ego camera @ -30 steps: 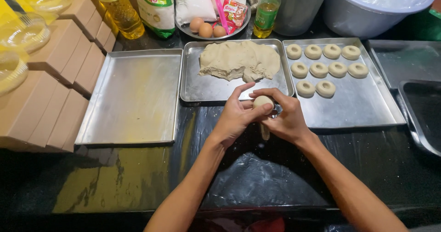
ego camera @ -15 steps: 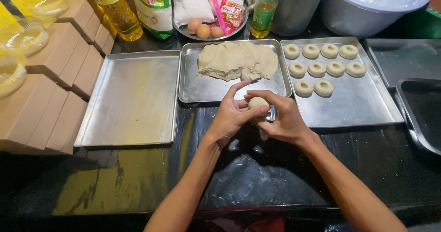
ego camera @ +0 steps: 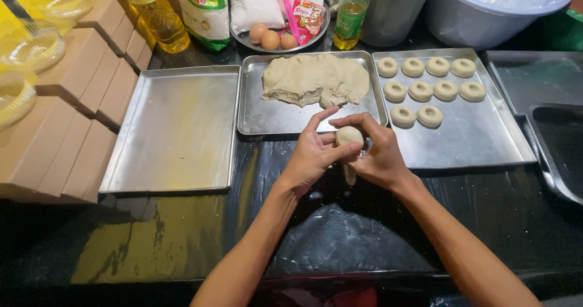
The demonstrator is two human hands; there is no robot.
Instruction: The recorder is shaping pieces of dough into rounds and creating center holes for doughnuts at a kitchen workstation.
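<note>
Pale dough ball (ego camera: 348, 136): held between both hands above the black surface (ego camera: 340, 246), just in front of the middle tray (ego camera: 255, 122). Left hand (ego camera: 313, 155): fingers curled round the ball, thumb on it. Right hand (ego camera: 379, 152): fingers closed over its top and side. Dough slab (ego camera: 316, 79): lying in the middle tray. Rings (ego camera: 428, 82): ten on the right tray (ego camera: 486, 143). Left tray (ego camera: 176, 131): bare metal.
</note>
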